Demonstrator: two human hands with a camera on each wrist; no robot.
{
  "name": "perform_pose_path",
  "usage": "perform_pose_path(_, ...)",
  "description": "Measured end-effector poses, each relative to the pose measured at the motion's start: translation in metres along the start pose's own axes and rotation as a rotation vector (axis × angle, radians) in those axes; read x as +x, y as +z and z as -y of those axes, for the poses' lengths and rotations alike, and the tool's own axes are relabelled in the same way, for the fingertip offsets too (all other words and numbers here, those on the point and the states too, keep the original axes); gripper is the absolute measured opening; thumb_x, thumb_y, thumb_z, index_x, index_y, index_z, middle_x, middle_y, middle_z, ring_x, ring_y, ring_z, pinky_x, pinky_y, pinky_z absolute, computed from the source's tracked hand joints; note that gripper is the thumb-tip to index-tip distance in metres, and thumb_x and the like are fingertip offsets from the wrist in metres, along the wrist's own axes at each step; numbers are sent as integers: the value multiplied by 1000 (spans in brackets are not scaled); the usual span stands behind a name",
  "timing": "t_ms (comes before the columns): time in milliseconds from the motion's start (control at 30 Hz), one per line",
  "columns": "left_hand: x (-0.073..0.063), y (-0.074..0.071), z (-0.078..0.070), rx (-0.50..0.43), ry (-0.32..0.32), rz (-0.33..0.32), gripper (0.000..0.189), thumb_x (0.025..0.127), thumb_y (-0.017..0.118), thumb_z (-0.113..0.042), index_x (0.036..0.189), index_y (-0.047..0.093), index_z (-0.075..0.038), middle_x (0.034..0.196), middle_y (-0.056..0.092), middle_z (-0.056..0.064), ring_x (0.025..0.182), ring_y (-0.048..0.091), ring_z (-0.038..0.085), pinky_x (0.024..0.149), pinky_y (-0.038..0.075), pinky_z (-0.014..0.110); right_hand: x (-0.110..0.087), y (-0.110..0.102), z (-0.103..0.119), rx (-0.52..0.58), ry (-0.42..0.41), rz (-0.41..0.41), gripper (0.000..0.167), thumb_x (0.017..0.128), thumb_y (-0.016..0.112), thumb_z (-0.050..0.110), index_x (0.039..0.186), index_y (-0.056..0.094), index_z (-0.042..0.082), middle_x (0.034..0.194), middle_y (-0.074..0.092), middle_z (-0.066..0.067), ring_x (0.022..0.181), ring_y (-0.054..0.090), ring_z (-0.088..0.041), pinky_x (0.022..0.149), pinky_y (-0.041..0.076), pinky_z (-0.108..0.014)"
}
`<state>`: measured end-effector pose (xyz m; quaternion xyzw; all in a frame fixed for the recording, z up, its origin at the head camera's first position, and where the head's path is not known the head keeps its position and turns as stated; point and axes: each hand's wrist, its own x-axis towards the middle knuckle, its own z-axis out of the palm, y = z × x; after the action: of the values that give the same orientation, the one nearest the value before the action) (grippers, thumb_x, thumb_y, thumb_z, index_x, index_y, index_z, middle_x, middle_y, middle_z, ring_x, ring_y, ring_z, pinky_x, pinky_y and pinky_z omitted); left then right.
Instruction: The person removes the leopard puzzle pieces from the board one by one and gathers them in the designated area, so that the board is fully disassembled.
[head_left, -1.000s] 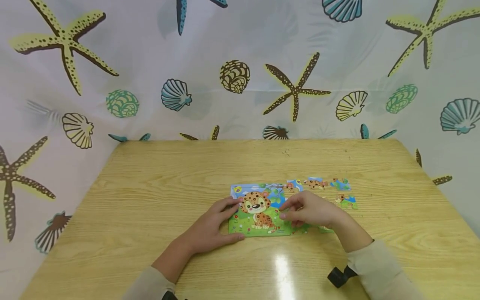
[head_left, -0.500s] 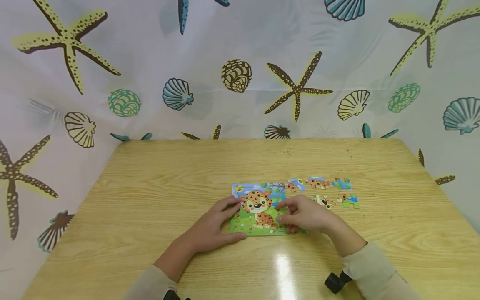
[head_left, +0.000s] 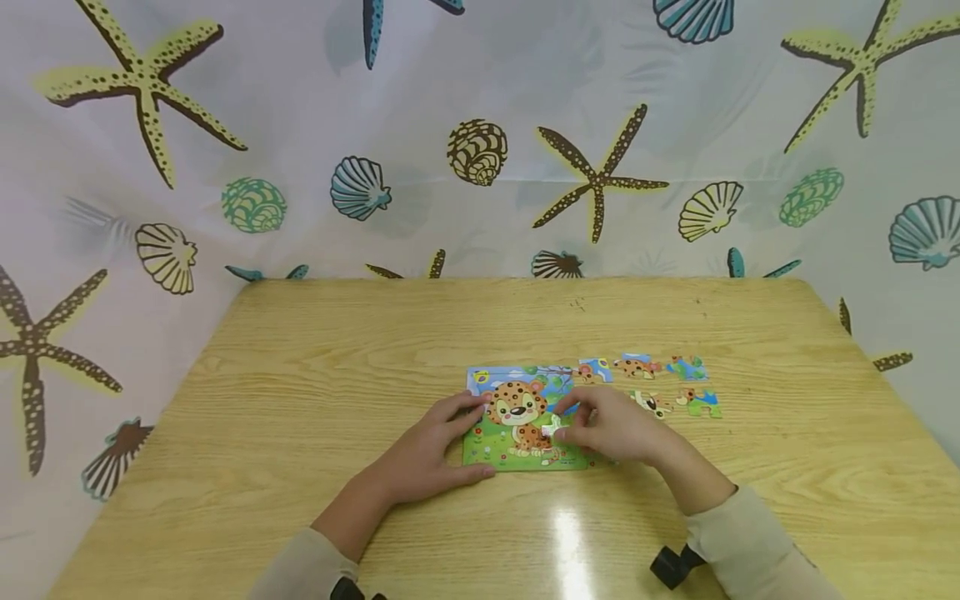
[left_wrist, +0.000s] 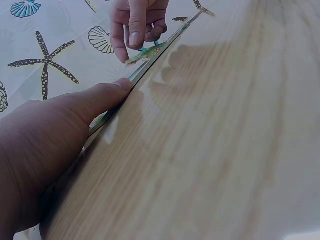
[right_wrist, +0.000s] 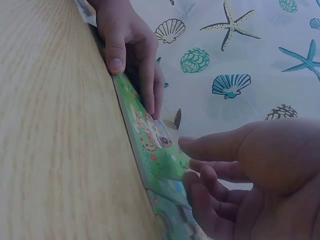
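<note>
A picture board with a cartoon leopard on green grass lies flat on the wooden table. My left hand rests at its left side. The thumb touches the near left corner, and the fingertips lie on the left part of the picture. Over the right half, my right hand pinches a small jigsaw piece between thumb and fingers. That piece is tilted and catches the light. In the left wrist view, the green piece stands a little above the board. The right hand hides part of the board's right side.
Loose jigsaw pieces lie behind and right of the right hand, among them a blue-edged piece, a spotted piece and a green-and-blue piece. A patterned cloth hangs behind the table.
The right hand has shifted slightly left over the board, and the piece between its fingers now shows a bright, tilted face. My left hand keeps its place on the board.
</note>
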<state>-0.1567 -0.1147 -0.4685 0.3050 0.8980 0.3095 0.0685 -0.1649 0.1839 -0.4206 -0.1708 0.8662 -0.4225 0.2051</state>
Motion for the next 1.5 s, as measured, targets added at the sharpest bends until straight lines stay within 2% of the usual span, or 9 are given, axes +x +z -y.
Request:
perform_pose_path(67,1,0,0,-2,-2,6,91,87,70,-58,154,34,-7,162,28,2,154,20,26,121,30,52,-1,-2,1,-17,4,-39,28,91,74,21,114,66,7,84,59,-6,61,53,-15,55,46,-27)
perform_pose_path(167,1,0,0,-5,-4,13,91,87,69,-58,155,33,-8,163,27,2,154,20,25,121,30,52,-2,-5,1,-23,1,-81,20,90,75,18,104,68,8,91,60,-6,68,55,-16,61,49,-27)
perform_pose_path(333,2,0,1,-5,-3,15,91,87,70,-58,155,33,-8,163,27,2,154,19,25,121,30,52,-2,-11,-2,34,-8,-83,13,91,74,15,95,66,6,93,64,-7,77,62,-17,66,54,-28)
perform_pose_path(500,1,1,1,3,0,4,91,87,70,-57,154,35,-6,162,28,2,154,20,26,121,30,52,-2,-18,-5,109,7,-33,17,91,73,12,100,64,1,88,63,-9,76,62,-20,68,57,-32)
perform_pose_path(600,1,1,0,6,-1,-2,91,86,71,-57,153,36,-6,162,29,2,154,20,27,121,29,52,-3,-23,-8,114,5,22,19,92,71,9,107,63,0,88,62,-10,75,64,-22,71,59,-35)
perform_pose_path(900,1,0,0,12,3,-9,91,87,71,-56,154,35,-7,162,29,2,154,21,25,121,30,51,-12,-44,-16,128,-41,171,27,98,61,4,125,61,0,100,58,-16,85,68,-27,80,60,-34)
perform_pose_path(1100,1,2,0,13,-1,-10,92,86,71,-58,154,35,-7,162,29,1,154,21,25,121,29,51,-18,-63,-25,114,-49,214,25,98,64,11,119,59,-2,98,59,-15,87,70,-29,80,61,-39)
perform_pose_path(1233,2,3,0,15,-1,-5,92,86,70,-59,153,35,-6,162,29,1,154,20,24,121,29,51,-22,-74,-33,124,-51,227,25,96,67,14,112,58,-3,91,56,-11,79,67,-27,74,61,-38)
perform_pose_path(1500,3,4,4,34,11,-14,92,86,70,-59,153,36,-6,162,30,2,153,22,25,121,30,51,-29,-89,-45,153,0,241,26,95,69,14,109,56,-4,91,63,-14,75,69,-29,69,60,-41)
